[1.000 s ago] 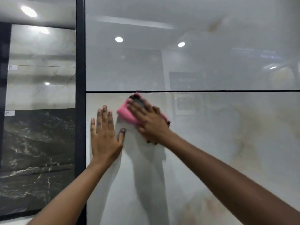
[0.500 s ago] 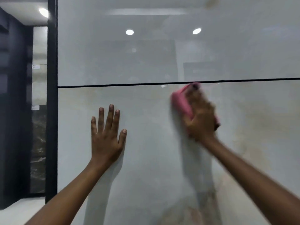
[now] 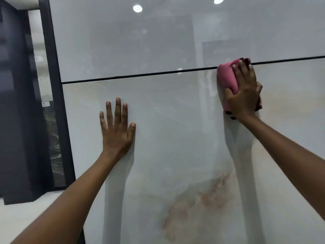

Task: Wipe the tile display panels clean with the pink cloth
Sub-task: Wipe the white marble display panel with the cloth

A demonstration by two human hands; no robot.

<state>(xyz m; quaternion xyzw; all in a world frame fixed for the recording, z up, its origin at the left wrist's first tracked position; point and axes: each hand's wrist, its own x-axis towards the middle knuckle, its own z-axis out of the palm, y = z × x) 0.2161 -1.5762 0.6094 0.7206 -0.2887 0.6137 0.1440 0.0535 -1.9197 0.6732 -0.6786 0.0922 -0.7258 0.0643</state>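
Note:
A folded pink cloth [image 3: 226,76] lies flat against the glossy pale tile panel [image 3: 175,129], at its top edge on the right. My right hand [image 3: 244,95] covers the cloth, fingers spread over it and thumb hooked round its left side, pressing it to the tile. The fingertips reach the thin black joint [image 3: 140,74] that divides this panel from the grey upper panel [image 3: 123,41]. My left hand [image 3: 116,132] rests flat on the lower panel well to the left, fingers straight and spread, holding nothing.
A dark vertical frame [image 3: 56,85] bounds the panels on the left. Beyond it stand a narrow display with dark marble tile [image 3: 54,147] and a dark wall. Pale floor [image 3: 26,217] shows at lower left. A brownish veined patch [image 3: 202,199] marks the lower panel.
My right hand has swept the pink cloth rightward along the top edge of the lower panel. My left hand has stayed flat on the tile. The view has shifted right.

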